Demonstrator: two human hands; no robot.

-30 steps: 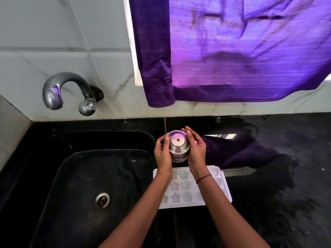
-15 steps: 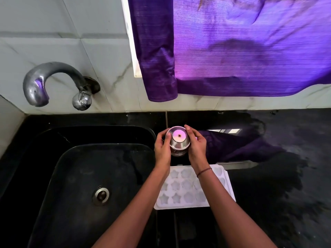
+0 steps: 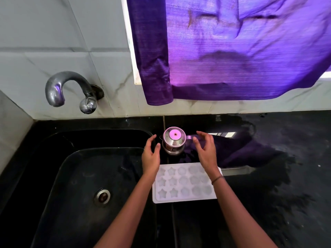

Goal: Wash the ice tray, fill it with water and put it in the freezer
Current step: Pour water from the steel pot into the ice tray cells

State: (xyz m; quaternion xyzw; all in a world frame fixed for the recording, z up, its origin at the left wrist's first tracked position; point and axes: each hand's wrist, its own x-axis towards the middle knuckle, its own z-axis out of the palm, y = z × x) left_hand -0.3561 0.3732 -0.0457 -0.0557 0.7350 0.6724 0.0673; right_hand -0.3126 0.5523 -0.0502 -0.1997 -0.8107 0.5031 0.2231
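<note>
A white ice tray [image 3: 184, 183] with star and round moulds lies flat on the black counter just right of the sink. Behind it a small steel cup [image 3: 174, 141] stands upside down on the counter. My left hand [image 3: 151, 154] is open to the left of the cup, a small gap away from it. My right hand [image 3: 206, 151] is open to the cup's right, fingers spread, its wrist over the tray's far right corner. Neither hand touches the cup or the tray.
A black sink [image 3: 86, 176] with a steel drain [image 3: 102, 196] fills the left. A steel tap [image 3: 71, 90] juts from the tiled wall above it. A purple curtain [image 3: 223, 51] hangs over the counter. The black counter [image 3: 277, 176] at right is wet.
Both hands held the upturned steel cup before; now they have let go and drawn apart to either side, leaving the cup standing on the counter.
</note>
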